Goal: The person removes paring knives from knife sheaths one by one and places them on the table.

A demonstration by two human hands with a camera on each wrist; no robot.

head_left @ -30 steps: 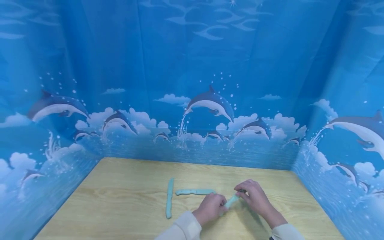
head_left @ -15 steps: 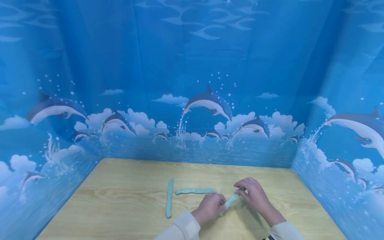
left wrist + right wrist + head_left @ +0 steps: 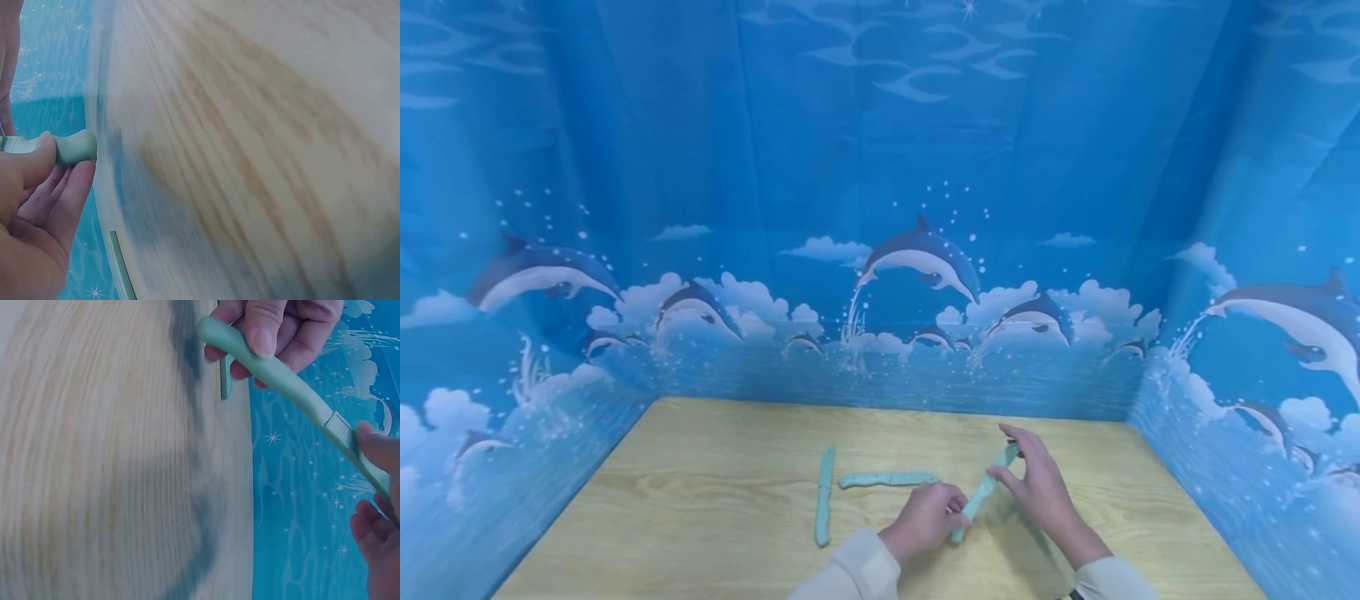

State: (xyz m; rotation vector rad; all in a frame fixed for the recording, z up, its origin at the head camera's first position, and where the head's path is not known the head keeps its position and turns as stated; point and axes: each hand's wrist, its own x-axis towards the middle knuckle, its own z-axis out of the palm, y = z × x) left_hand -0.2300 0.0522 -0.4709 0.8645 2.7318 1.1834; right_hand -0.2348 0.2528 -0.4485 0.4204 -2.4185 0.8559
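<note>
Mint-green knife (image 3: 985,492) is in both hands, over the right half of the table (image 3: 715,492), seemingly raised, its shadow falling apart from it. Its long axis is the relation that matters: it slants from the left hand (image 3: 922,517), nearer the body, up and away to the right hand (image 3: 1039,483).

The left hand pinches the handle between thumb and curled fingers, almost closed, with the rounded end poking out past the grip. The right hand is wider, thumb on one side of the blade end and fingers on the other, the forefinger stretched beyond. Whether that end is bare or sheathed, I cannot tell.

Two more knives lie to the left. The crosswise knife (image 3: 880,480) runs left to right, its right end just beside the left knuckles; touching or not is unclear. Farther left, the lengthwise knife (image 3: 823,500) points away from the body. Of the hands, the left is nearer both.
</note>
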